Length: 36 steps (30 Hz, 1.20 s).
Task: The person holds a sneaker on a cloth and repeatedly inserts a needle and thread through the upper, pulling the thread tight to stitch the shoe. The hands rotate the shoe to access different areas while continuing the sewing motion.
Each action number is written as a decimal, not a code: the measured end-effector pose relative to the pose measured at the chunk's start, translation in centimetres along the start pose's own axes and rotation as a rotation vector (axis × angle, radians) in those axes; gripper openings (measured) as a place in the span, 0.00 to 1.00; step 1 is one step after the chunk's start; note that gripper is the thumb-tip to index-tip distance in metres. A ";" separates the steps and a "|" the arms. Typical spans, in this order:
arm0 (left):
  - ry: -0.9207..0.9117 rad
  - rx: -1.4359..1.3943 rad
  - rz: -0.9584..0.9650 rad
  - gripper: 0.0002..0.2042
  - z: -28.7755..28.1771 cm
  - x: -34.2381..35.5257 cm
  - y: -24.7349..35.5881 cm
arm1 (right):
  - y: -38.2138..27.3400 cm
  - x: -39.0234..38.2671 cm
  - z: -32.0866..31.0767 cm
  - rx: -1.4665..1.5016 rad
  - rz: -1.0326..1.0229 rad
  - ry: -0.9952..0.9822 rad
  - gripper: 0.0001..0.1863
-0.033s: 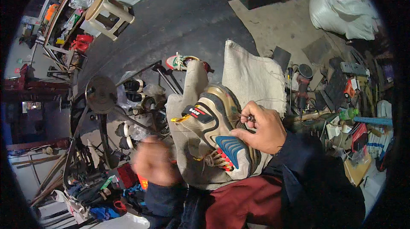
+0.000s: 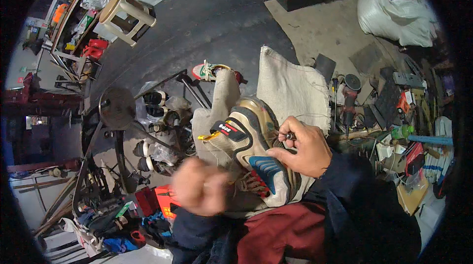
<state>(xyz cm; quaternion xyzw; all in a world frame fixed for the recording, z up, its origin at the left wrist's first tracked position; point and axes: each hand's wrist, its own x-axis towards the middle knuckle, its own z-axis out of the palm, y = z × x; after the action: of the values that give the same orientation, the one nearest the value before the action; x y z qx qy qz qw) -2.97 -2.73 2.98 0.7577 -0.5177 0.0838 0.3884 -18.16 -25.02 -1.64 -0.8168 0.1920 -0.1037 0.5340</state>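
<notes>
A beige, cream and black sneaker [image 2: 244, 138] with a blue panel lies on its side on pale cloth [image 2: 290, 82] over my lap. My right hand [image 2: 308, 150] grips a small hooked-tool handle or awl [image 2: 290, 136] against the midsole, thumb along the shoe's side; a thin thread or wire shows there. My left hand [image 2: 199, 187] is smeared by motion at the shoe's lower left, so its fingers and anything in them are unclear.
A black metal machine with a wheel [image 2: 116, 109] stands left, among shoes and bags. A red-and-green shoe [image 2: 207, 71] lies beyond the cloth. A plastic stool [image 2: 125, 20] is upper left, a white sack [image 2: 384, 17] upper right, an angle grinder [image 2: 349, 106] right.
My left hand has moved rightward toward the lower part of the shoe, now overlapping it more. My right hand and the shoe look unchanged.
</notes>
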 end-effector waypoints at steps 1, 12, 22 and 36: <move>-0.126 -0.047 -0.029 0.05 1.4 0.6 1.8 | -0.3 -0.3 -0.4 0.024 0.004 -0.013 0.19; -0.219 -0.107 -0.211 0.05 5.6 2.0 2.4 | -0.3 0.5 -2.6 -0.202 -0.150 -0.078 0.13; -0.111 -0.185 -0.395 0.02 6.1 2.2 2.2 | 2.1 2.0 -10.6 1.568 -0.106 0.685 0.16; -0.118 0.032 -0.393 0.08 -1.4 -1.7 -1.1 | 0.1 0.1 -3.7 -0.075 0.079 -0.147 0.16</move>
<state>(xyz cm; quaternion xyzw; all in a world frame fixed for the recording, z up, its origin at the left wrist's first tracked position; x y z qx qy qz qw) -2.46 -0.35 2.49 0.8538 -0.3804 -0.0301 0.3541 -19.51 -28.18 -0.24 -0.8336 0.1879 -0.0149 0.5192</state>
